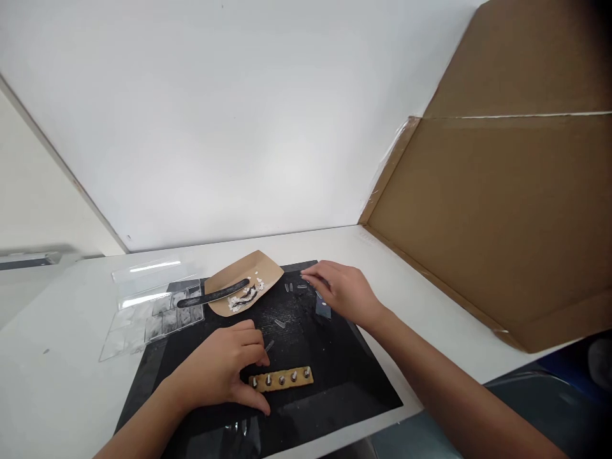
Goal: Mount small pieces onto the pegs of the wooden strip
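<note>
My left hand (pixel 236 360) rests on the black mat (pixel 354 382), thumb and fingers apart on either side of the left end of a tan strip (pixel 288 378). Several small posts with whitish tips stand in a row on the strip. Over the mat's far right part, my right hand (pixel 347 290) has thumb and forefinger pinched together; what is between them, if anything, is too small to make out. Just left of it lie small clear nail tips (pixel 301 287). Below its palm is a dark blue-grey square (pixel 324 307) with a white dot.
A brown paper tray (pixel 217 280) holds white flakes. A curved black nail file (pixel 213 297) lies across its edge and a clear compartment case (pixel 155 319) with its lid up. Another clear nail tip (pixel 280 324) lies mid-mat. A cardboard panel (pixel 488 223) stands at right.
</note>
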Motion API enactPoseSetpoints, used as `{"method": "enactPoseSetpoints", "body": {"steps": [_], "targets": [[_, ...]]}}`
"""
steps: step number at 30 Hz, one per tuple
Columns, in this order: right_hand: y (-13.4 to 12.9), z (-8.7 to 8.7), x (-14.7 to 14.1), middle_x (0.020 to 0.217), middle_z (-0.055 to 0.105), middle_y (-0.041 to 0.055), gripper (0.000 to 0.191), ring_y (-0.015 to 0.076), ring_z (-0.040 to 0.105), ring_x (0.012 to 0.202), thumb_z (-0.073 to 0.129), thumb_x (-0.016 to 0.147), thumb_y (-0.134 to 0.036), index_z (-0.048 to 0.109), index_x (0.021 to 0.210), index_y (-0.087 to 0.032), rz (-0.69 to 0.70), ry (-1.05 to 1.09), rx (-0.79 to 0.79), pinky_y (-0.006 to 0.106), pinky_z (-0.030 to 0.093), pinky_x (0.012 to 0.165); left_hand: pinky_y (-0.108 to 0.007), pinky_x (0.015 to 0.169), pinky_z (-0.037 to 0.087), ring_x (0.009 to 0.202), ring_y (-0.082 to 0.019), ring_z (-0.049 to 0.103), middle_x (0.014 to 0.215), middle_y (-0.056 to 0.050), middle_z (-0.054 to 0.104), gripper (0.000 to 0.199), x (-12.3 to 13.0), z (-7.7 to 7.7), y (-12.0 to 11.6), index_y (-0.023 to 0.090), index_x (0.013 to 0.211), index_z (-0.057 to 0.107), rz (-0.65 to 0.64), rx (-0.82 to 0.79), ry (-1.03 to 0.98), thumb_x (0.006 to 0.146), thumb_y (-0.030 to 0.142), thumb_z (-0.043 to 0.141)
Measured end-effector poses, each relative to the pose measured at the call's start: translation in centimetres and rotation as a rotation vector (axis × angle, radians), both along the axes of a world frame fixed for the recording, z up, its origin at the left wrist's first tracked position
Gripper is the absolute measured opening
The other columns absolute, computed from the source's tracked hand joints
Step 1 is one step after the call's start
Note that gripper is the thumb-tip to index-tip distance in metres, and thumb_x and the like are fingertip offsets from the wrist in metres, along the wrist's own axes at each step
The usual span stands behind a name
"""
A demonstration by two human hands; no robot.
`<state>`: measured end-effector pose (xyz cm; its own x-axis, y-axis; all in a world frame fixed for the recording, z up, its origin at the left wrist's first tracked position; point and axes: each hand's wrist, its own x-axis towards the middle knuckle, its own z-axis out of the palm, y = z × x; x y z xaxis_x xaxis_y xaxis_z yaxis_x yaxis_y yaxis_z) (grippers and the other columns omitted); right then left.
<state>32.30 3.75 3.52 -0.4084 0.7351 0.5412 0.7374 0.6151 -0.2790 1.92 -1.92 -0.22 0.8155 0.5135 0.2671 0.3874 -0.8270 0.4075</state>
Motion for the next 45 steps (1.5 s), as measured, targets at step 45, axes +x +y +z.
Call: {"method": "enactPoseSetpoints", "body": {"steps": [45], "targets": [[2.1, -4.5, -3.2, 0.091, 0.074, 0.0044, 0.021, 0.0172, 0.067, 0.074, 0.058, 0.106, -0.039, 0.072, 0.103, -0.023, 0.221, 0.220, -0.126, 0.030, 0.053, 0.068, -0.049, 0.097, 0.034, 0.107, -0.028, 0.053, 0.099, -0.005, 0.070, 0.014, -2.9, 2.5, 1.7, 0.024, 0.103, 0.074, 0.345, 0.293, 0.103, 0.104, 0.030, 0.061]]}}
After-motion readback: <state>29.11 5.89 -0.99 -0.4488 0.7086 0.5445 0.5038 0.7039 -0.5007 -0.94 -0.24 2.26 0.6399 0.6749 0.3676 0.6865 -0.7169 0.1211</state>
